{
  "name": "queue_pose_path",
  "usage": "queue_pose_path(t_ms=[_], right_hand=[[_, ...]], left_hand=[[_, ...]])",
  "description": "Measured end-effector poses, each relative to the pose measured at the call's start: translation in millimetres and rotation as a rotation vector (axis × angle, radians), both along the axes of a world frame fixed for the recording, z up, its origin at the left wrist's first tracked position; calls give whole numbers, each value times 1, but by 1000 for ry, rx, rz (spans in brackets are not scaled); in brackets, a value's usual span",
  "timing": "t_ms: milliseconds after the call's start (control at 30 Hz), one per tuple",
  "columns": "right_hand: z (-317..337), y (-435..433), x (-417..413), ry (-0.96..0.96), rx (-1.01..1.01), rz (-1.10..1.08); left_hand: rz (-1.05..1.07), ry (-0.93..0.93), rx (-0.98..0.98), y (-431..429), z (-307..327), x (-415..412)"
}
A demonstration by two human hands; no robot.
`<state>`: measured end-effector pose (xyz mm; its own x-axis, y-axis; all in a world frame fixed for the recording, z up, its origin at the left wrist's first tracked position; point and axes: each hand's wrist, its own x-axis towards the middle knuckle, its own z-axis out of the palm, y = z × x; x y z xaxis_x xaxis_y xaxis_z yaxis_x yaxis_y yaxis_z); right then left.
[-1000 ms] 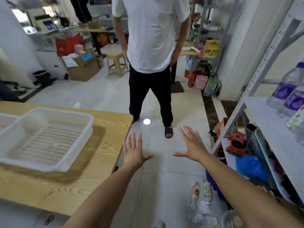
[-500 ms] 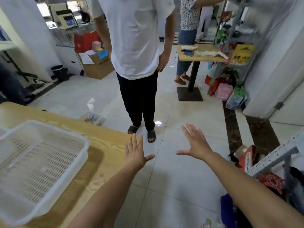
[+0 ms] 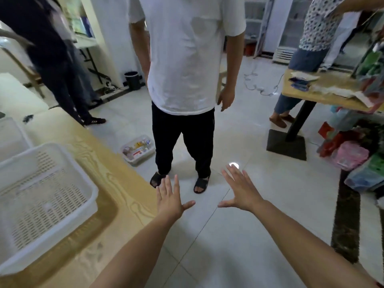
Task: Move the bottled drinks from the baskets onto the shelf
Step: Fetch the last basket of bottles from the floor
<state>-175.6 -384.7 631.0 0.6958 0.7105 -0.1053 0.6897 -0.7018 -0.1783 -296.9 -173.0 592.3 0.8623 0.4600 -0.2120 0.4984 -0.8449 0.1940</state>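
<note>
The pale wood-grain table (image 3: 124,196) carries a white perforated plastic basket (image 3: 52,241) — right of it, both bare forearms stretch forward, left hand (image 3: 169,201) and right hand (image 3: 241,194) palm-down, fingers splayed wide, holding nothing.

Head-worn wide-angle camera faces forward and down at the floor (image 3: 291,183)

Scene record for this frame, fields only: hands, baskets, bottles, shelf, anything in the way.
left hand: open, fingers spread, holding nothing
right hand: open, fingers spread, holding nothing
basket: white, on the wooden table, no bottles seen inside
second basket: only part shows at far left, contents hidden
shelf: not in view
floor tray: small items inside, too blurred to identify
in the way: person in white shirt standing directly ahead
</note>
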Motion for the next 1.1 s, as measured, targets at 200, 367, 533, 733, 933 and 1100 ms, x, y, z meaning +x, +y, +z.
queue_pose_path(t_ms=[200,367,533,733,933,1100], right_hand=[[0,11,81,23,18,156],[-7,33,152,26,9,219],[-17,56,214,28,4,242],[-25,94,274,84,-2,333],[-20,153,334,54,-13,495],[-14,220,374,24,5,606]], left_hand=[[110,-16,-14,-13,-4,47],[190,1,-48,4,-9,97],[212,33,-42,26,-16,154],[312,33,-39,44,-17,211],[473,2,-50,67,-11,248],[590,-19,-36,112,-11,261]])
